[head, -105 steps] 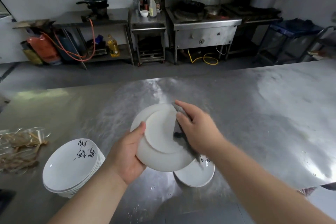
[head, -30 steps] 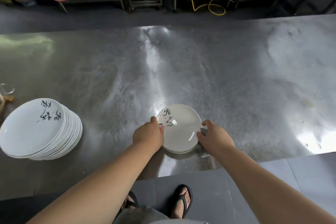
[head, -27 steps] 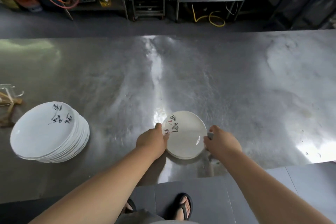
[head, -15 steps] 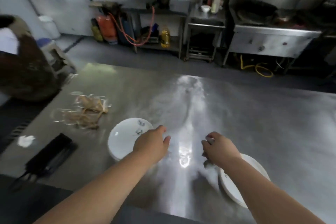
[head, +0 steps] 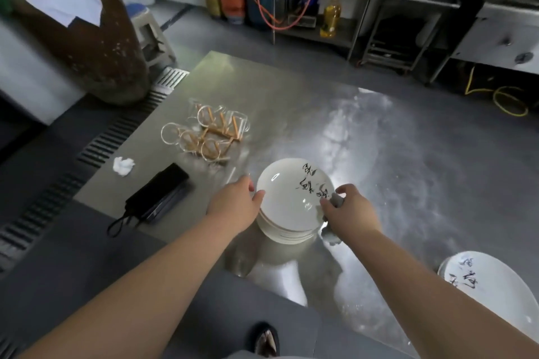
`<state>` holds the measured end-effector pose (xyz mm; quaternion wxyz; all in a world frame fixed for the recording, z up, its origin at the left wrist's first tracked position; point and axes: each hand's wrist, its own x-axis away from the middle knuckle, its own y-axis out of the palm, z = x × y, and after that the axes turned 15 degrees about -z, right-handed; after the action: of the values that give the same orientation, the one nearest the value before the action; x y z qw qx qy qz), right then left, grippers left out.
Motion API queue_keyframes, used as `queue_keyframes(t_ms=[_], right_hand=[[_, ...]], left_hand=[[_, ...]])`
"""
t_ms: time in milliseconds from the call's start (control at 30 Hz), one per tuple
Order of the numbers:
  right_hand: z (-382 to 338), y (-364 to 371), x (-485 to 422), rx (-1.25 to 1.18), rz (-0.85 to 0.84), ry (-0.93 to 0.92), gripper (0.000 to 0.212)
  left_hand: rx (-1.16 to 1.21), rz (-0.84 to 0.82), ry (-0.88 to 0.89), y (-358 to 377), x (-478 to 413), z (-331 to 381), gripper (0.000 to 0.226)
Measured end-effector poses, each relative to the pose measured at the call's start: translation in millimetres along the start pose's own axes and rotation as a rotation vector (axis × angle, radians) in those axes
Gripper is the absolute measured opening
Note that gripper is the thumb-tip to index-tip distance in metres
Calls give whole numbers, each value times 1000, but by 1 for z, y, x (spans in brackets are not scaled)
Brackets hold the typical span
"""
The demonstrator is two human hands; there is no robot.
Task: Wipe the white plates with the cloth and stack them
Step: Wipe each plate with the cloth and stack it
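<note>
Head view: both hands at a stack of white plates (head: 291,198) near the front edge of the steel table (head: 408,154).

The left hand (head: 233,207) grips the left rim of the stack, thumb on top. The right hand (head: 350,213) is closed around a grey cloth (head: 337,199) at the right rim; a part of the cloth hangs down beside the stack. One single plate (head: 490,280) lies well apart to the right, close to the front edge. Left of the stack lie a black case (head: 159,197) and a crumpled tissue (head: 124,165), both near the table's left edge. Behind and to the right of the stack the steel is bare.
</note>
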<state>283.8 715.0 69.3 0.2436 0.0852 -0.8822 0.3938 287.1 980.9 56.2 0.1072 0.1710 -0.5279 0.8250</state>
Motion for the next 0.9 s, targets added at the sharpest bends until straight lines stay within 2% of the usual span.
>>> queue_keyframes(t_ms=[300,433,500,567,600,667,733,800,900], right_hand=[[1,7,0,-125,-18,31,31],[-1,-1,17,-297,4,31,27],[-2,-9,33,-379,27,-5,27],[-1,-18,52,-453,60,-45,29],[-1,-23,62,-479,75,-64,30],[2,-33,81,-493,105,-87,31],[7,-46,98,-456,165,-82,29],[13,-61,112,-405,293,-86,19],[15,-82,134,-464,464,-253,8]], left_hand=[[107,15,45,10,-9,3,35],[264,31,124,-2,3,12,31],[446,13,193,-11,13,24,25],[861,-79,215,-19,25,42,13],[1072,-156,205,-21,32,50,15],[1346,-306,213,-24,44,63,35],[1468,-444,256,-25,54,73,51],[1529,-550,287,-24,61,84,56],[1507,-653,310,-19,71,102,58]])
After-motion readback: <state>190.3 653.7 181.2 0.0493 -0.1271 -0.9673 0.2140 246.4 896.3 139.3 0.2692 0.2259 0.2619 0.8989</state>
